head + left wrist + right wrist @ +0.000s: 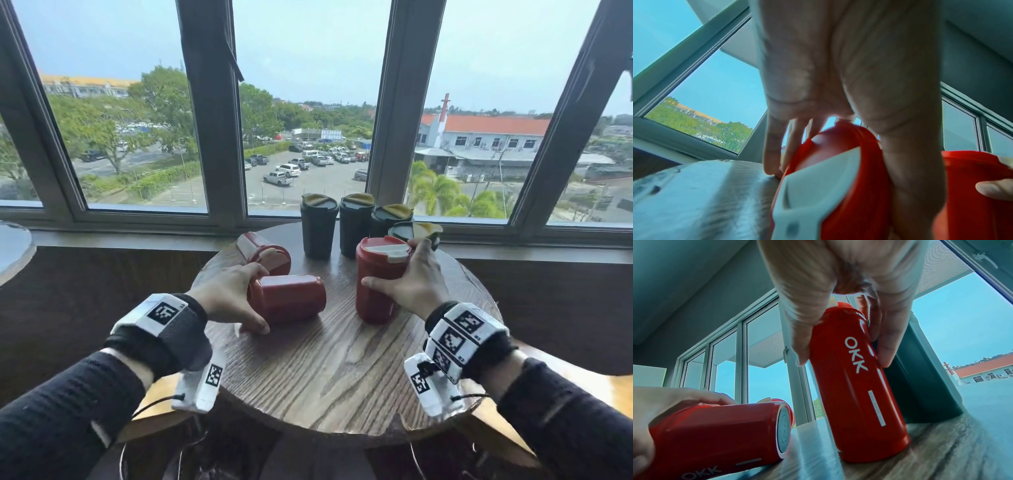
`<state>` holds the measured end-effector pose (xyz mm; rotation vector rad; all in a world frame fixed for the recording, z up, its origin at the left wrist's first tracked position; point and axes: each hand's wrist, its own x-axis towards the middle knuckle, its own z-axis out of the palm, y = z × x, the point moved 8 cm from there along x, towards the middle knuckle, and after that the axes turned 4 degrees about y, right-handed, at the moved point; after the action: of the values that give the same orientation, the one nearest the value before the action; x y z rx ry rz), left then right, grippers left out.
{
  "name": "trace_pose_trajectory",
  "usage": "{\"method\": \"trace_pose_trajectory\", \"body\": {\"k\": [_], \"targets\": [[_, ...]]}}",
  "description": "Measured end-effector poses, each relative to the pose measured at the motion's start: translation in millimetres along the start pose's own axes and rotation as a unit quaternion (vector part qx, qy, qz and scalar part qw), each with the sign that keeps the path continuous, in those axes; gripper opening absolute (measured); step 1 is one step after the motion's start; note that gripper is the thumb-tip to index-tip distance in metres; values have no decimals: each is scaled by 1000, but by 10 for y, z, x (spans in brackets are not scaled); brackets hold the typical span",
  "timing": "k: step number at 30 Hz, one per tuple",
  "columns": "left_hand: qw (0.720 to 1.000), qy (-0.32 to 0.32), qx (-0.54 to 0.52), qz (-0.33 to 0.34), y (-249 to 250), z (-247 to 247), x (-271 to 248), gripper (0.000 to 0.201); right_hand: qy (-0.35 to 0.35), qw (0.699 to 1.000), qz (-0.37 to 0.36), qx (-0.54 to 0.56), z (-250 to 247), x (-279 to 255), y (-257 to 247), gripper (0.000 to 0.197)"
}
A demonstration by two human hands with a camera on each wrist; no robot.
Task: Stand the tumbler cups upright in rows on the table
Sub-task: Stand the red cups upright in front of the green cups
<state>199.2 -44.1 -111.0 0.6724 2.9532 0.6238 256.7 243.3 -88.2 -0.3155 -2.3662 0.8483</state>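
On the round wooden table (335,370), several dark green tumblers (318,229) stand upright in a row at the back. My right hand (399,269) grips an upright red tumbler (376,291) in front of them, thumb on its left side and fingers round the right. The right wrist view shows this red tumbler (857,394) with its base on the wood. My left hand (251,299) holds the lid end of a second red tumbler (291,298) lying on its side. Its grey-flapped lid (818,186) fills the left wrist view. A third red tumbler (262,251) lies behind.
The table stands against a dark ledge (120,240) under tall windows (308,120). Bare wood stretches across the near half of the table. A second round table edge (13,246) shows at far left. A dark green tumbler (920,386) stands right behind the gripped red one.
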Motion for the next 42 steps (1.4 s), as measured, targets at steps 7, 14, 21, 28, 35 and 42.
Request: {"method": "trace_pose_trajectory", "body": {"k": [7,14,21,28,35,42], "targets": [[988,107,-104,36,360,-328,98,91,-11,1000,1,8,4,14,20,102],[991,91,-65,73,844,-326,415,83,-40,999,0,28,20,3,54,99],[992,39,-50,112,1018,-178,594,72,-56,998,-5,40,4,0,85,98],[985,75,-90,128,904,-198,533,85,-51,998,-24,23,3,3,77,102],[977,142,-142,78,720,-202,586,82,-55,998,-23,25,38,24,71,97],[966,178,-175,62,794,-170,655,79,-45,998,-19,25,58,39,82,95]]}}
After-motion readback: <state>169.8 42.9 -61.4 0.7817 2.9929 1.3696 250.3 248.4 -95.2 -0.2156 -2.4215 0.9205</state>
